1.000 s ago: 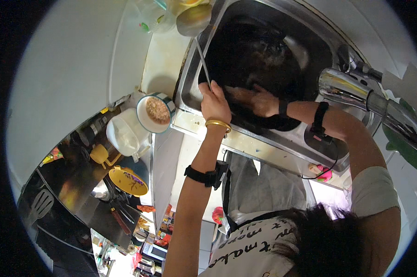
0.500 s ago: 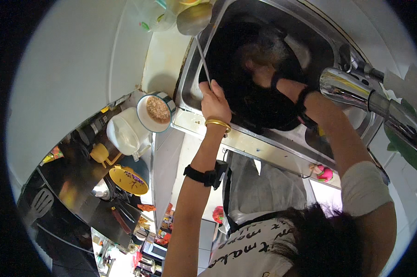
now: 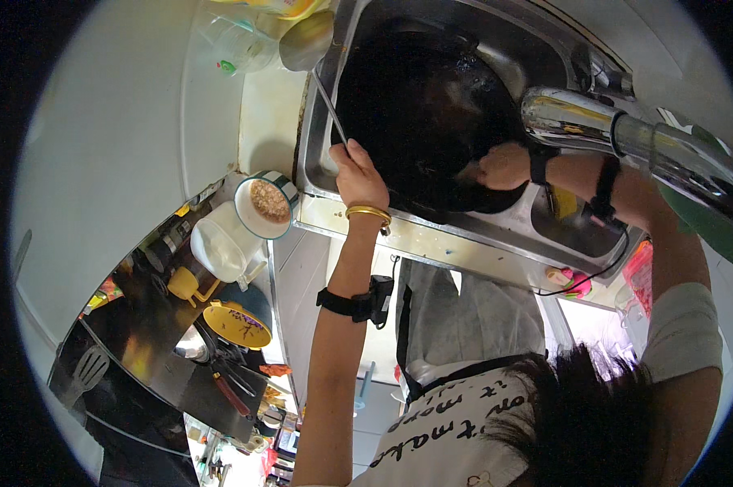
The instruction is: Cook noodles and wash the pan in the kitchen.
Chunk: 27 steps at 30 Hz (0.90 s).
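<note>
A large black wok [image 3: 415,105] lies in the steel sink [image 3: 322,138], its inside dark and wet with some foam at the far side. My left hand [image 3: 360,174] is closed at the wok's left rim, around the thin handle of a metal ladle [image 3: 306,42]. The ladle's round bowl points away over the counter left of the sink. Inside the wok, near its right rim, is my right hand [image 3: 504,166]. Its fingers are curled down against the surface; whatever they may hold is hidden.
A chrome faucet [image 3: 577,120] reaches over the sink from the right. On the left stand a mug of brown, grainy contents [image 3: 269,201], a whitish pitcher [image 3: 220,243] and a yellow bowl [image 3: 238,323]. Clear plastic containers [image 3: 241,45] sit at the far left corner.
My right hand has moved from the middle of the wok toward me and to the right, near the rim. My left hand keeps its grip on the ladle. The whole view has shifted slightly.
</note>
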Each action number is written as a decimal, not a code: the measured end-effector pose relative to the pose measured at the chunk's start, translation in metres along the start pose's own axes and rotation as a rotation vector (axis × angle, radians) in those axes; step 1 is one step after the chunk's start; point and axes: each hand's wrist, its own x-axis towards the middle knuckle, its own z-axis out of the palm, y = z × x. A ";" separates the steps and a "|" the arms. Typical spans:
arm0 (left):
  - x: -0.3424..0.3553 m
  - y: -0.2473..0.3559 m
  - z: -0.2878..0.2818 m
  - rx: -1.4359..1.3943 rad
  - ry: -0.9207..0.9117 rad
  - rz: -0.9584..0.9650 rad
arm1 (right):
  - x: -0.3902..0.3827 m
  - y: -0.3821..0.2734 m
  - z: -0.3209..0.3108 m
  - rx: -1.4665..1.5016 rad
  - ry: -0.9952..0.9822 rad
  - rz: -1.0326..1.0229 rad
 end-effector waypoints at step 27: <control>0.002 0.000 0.003 0.074 -0.030 0.004 | 0.030 -0.053 -0.007 0.451 -0.068 0.143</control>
